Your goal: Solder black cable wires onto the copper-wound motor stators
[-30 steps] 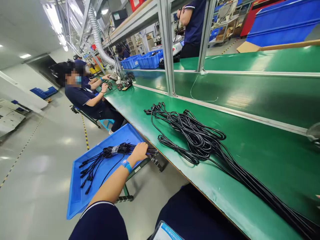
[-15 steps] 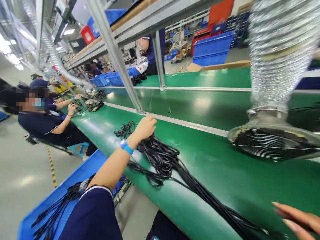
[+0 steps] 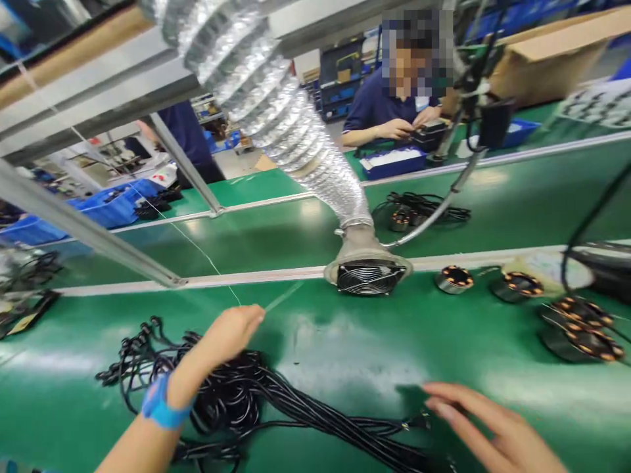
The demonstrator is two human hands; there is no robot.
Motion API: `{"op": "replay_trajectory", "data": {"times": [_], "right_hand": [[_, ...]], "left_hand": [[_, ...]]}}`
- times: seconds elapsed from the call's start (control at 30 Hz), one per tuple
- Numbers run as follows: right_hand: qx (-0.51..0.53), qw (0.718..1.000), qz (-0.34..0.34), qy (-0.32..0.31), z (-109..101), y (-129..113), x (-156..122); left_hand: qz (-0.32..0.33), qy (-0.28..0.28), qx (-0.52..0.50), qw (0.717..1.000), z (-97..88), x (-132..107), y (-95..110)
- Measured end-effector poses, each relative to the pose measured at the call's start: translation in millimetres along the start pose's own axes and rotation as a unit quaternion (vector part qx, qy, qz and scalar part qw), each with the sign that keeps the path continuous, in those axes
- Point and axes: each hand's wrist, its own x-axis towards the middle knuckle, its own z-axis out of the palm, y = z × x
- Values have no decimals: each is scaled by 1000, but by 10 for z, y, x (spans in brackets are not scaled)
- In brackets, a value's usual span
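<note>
My left hand (image 3: pixel 235 334), with a blue wristband, is closed above a bundle of black cables (image 3: pixel 296 397). A thin white string (image 3: pixel 200 249) runs down from the upper left to its fingers, and a blurred pale streak sticks out past the fingertips. The cables lie coiled at the left, their connectors (image 3: pixel 140 338) spread over the green bench, while their long ends stretch to the lower right. My right hand (image 3: pixel 493 424) has its thumb and forefinger apart close to the cable ends (image 3: pixel 417 424). Nothing shows between them.
A silver duct (image 3: pixel 315 151) ends in a round hood (image 3: pixel 367 276) low over the bench. Several copper-wound motor parts (image 3: pixel 456 279) stand at the right. A metal post (image 3: pixel 98 223) slants at the left. Across the bench, a co-worker (image 3: pixel 367 121) handles a dark part.
My view has turned right, bringing the motor parts and the co-worker opposite into sight. My left hand now meets the hanging string. My right hand shows more fully near the cable ends.
</note>
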Motion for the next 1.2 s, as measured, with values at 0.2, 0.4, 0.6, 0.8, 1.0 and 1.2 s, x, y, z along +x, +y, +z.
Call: {"op": "replay_trajectory", "data": {"times": [0.2, 0.4, 0.6, 0.8, 1.0, 1.2], "right_hand": [[299, 921, 82, -236, 483, -765, 125], [317, 920, -26, -231, 379, -810, -108], [369, 922, 7, -115, 393, -662, -176], [488, 867, 88, 46, 169, -479, -135], [456, 888, 50, 34, 68, -399, -323], [409, 883, 68, 219, -559, 90, -310]], "left_hand": [[313, 266, -16, 911, 493, -345, 1197], [355, 273, -136, 884, 438, -402, 1541], [343, 237, -142, 898, 310, -432, 1618], [179, 427, -14, 887, 319, -602, 1682], [180, 475, -19, 861, 271, -707, 2256], [246, 215, -202, 923, 342, -520, 2476]]}}
